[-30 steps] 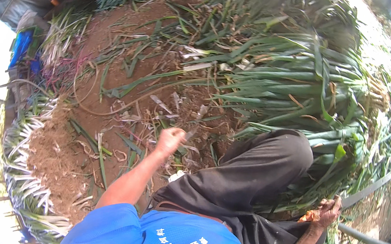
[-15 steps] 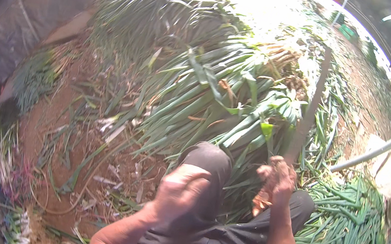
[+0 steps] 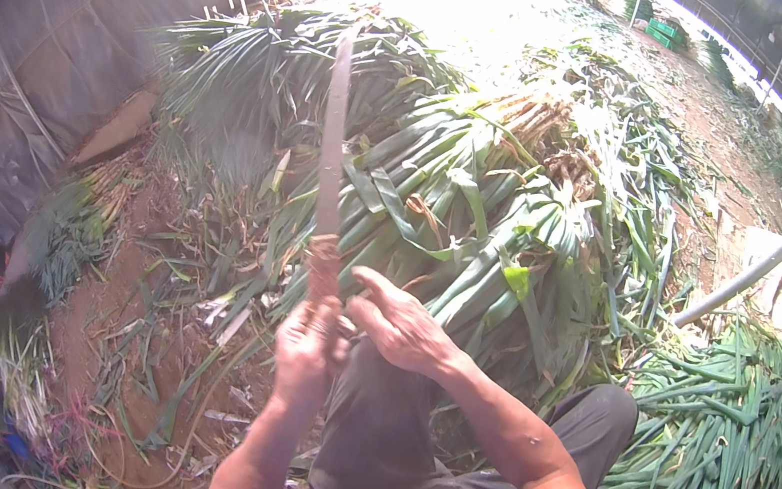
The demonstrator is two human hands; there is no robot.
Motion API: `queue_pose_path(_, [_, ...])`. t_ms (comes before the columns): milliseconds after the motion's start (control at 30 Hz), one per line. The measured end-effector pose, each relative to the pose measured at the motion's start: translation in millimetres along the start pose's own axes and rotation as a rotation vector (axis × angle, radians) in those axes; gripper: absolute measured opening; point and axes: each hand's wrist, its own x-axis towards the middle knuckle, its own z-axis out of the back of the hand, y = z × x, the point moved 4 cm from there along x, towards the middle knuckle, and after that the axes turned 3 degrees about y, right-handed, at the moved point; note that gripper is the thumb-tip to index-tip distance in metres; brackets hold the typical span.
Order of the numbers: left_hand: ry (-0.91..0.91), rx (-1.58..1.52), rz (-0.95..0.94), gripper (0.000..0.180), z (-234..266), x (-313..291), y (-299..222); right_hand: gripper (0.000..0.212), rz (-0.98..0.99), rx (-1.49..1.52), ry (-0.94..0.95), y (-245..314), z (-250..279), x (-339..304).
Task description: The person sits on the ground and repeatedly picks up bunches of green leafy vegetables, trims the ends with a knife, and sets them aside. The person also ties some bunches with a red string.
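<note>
My left hand (image 3: pixel 303 345) is closed round the lower end of a long, narrow knife (image 3: pixel 334 135), its brownish handle seemingly wrapped. The blade points up and away from me, over the leafy stalks. Just to the right of the handle, my right hand (image 3: pixel 404 329) reaches in with its fingers apart, close to the left hand; whether it touches is unclear. Below both hands is my bent left knee in dark trousers. In front of the knees lies a large heap of long green onions (image 3: pixel 480 192), green tops toward me and brownish ends farther off.
Another green onion heap (image 3: pixel 308 55) lies at the far left, and a third pile (image 3: pixel 701 473) sits by my right knee. A curved pale pipe (image 3: pixel 771 271) rises at the right. Loose leaves litter the soil at left, with a hose (image 3: pixel 160 473). Green crates (image 3: pixel 661 32) stand far back.
The knife has passed from my right hand to my left and moved leftward. My right hand has come across toward the left one, now with fingers stretched. The view has shifted slightly.
</note>
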Motion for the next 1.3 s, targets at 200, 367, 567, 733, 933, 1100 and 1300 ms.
queue_pose_path(200, [-0.137,0.292,-0.223,0.025,85,100,-71,0.037,-0.497,0.200,-0.022,-48,57,-84])
queue_pose_path(367, [-0.180,0.451,-0.330,0.032,75,195,-121,0.025,-0.657,0.146,-0.353,-98,121,-169])
queue_pose_path(567, [-0.169,0.537,-0.158,0.026,73,320,-146,0.024,-0.712,0.230,-0.507,-116,116,-181])
queue_pose_path(733, [-0.087,0.465,-0.093,0.021,42,399,-136,0.024,-0.777,0.204,-0.476,-116,104,-188])
queue_pose_path(933, [-0.207,0.319,0.002,0.011,35,484,-111,0.021,-0.840,0.168,-0.530,-131,98,-202])
queue_pose_path(1100, [-0.072,0.505,-0.004,0.011,47,460,-126,0.024,-0.846,0.078,-0.538,-125,98,-210])
queue_pose_path(1300, [0.084,0.453,0.153,0.012,91,419,-196,0.027,-0.903,-0.009,-0.509,-131,92,-211])
